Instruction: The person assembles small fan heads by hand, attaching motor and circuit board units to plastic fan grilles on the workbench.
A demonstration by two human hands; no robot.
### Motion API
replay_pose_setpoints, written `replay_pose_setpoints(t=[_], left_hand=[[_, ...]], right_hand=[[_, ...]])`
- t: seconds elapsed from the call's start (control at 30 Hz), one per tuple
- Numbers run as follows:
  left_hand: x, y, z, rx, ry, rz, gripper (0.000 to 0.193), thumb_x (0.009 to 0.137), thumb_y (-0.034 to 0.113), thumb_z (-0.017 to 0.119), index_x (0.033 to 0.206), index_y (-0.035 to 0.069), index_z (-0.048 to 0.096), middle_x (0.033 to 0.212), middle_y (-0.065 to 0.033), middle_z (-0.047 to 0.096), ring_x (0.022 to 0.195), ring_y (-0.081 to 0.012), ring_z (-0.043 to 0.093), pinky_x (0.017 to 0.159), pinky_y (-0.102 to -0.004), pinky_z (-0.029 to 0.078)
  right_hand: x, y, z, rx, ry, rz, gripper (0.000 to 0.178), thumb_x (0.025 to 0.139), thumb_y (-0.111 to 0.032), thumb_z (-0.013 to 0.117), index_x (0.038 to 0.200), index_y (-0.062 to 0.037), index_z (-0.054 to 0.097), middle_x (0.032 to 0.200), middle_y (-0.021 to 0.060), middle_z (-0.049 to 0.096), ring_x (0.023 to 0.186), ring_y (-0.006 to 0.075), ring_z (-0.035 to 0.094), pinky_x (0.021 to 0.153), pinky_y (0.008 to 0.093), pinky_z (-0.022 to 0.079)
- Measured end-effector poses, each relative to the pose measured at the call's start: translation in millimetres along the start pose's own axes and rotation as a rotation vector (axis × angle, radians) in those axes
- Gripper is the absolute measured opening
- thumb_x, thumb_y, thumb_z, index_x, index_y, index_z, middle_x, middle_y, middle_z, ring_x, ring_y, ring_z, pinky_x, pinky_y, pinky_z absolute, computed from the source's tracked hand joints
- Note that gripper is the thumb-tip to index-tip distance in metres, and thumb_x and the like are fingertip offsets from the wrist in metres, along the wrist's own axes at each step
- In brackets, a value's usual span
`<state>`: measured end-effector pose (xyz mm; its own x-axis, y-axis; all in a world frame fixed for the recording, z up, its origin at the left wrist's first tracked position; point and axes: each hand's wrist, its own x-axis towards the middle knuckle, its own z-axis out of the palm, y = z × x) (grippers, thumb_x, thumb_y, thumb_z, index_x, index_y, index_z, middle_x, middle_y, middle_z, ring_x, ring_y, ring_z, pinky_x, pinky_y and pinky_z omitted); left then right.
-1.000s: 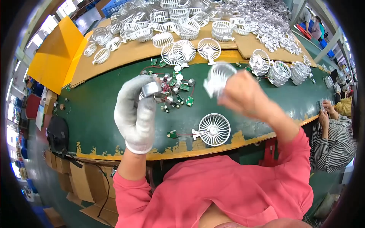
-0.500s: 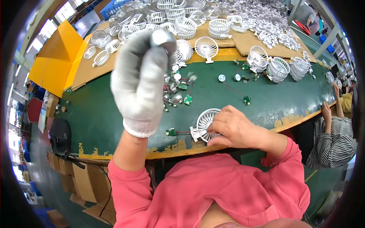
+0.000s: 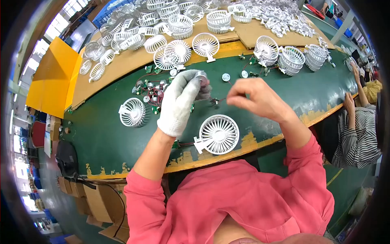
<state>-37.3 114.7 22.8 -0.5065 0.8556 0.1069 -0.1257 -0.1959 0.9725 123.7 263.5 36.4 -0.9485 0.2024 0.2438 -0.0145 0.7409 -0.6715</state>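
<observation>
My left hand (image 3: 178, 101), in a white-grey glove, is closed around a small silver motor (image 3: 200, 75) above the middle of the bench. My bare right hand (image 3: 260, 97) is raised beside it, with thumb and fingers pinched at a thin red wire (image 3: 223, 99). A small dark part (image 3: 215, 101), blurred, hangs on that wire between the hands. Below them a white round fan cage (image 3: 219, 134) lies near the front edge. From its bracket a wire leads left to a green circuit board (image 3: 175, 144), partly covered by my left arm.
Another fan cage stack (image 3: 133, 112) stands left of my glove. Motors, wires and boards lie in a pile (image 3: 152, 91) behind it. Farther back, cardboard (image 3: 239, 36) bears many cages and small white parts. At right, cage stacks (image 3: 291, 61) stand on the green bench; a co-worker (image 3: 357, 142) sits beyond.
My left hand has come down and to the right with the motor. My right hand has left the front fan cage and risen toward the left hand. The left cage stack is now uncovered.
</observation>
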Motion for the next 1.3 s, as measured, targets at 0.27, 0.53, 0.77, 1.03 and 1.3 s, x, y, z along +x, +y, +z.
replay_pose_setpoints(t=[0.27,0.53,0.77,1.03,1.3], left_hand=[[1,-14,-8,-0.217,0.094,-0.001,0.028,0.097,0.02,0.047,0.115,-0.002,0.049,0.101,-0.0106,0.058,0.087,-0.0181,0.06,0.078,-0.0332,0.051],[2,-28,-21,-0.315,0.117,0.075,0.027,0.098,0.02,0.045,0.116,0.0,0.047,0.102,-0.0113,0.055,0.09,-0.0195,0.057,0.081,-0.0365,0.05],[3,-34,-31,-0.402,0.12,0.091,0.028,0.099,0.023,0.043,0.116,0.001,0.046,0.105,-0.0105,0.053,0.096,-0.0192,0.056,0.084,-0.0358,0.047],[1,-34,-33,-0.271,0.251,0.076,0.028,0.099,0.024,0.044,0.116,0.002,0.047,0.11,-0.0086,0.054,0.103,-0.0188,0.055,0.087,-0.0374,0.047],[-2,-42,-23,-0.473,0.096,-0.069,0.028,0.099,0.023,0.044,0.118,0.003,0.044,0.109,-0.0092,0.052,0.1,-0.0199,0.056,0.087,-0.0389,0.047]], right_hand=[[35,43,37,-0.233,-0.134,0.027,0.02,0.077,-0.015,0.068,0.093,-0.0024,0.064,0.089,0.0144,0.064,0.081,0.0308,0.061,0.072,0.0418,0.047],[37,48,50,-0.009,-0.163,0.19,0.017,0.076,-0.014,0.068,0.085,-0.0012,0.063,0.084,0.0128,0.066,0.08,0.0306,0.062,0.071,0.039,0.048],[33,64,57,-0.032,-0.025,0.042,0.023,0.078,-0.009,0.069,0.099,-0.001,0.061,0.073,0.009,0.061,0.069,0.0217,0.059,0.066,0.0342,0.047],[37,58,51,0.353,0.058,0.365,0.028,0.086,-0.006,0.064,0.11,0.0024,0.053,0.074,0.0001,0.056,0.065,0.0059,0.051,0.059,0.0222,0.044],[37,51,54,0.831,0.043,0.369,0.034,0.088,-0.005,0.061,0.119,0.001,0.051,0.088,-0.0007,0.058,0.069,0.0035,0.052,0.058,0.0183,0.043]])
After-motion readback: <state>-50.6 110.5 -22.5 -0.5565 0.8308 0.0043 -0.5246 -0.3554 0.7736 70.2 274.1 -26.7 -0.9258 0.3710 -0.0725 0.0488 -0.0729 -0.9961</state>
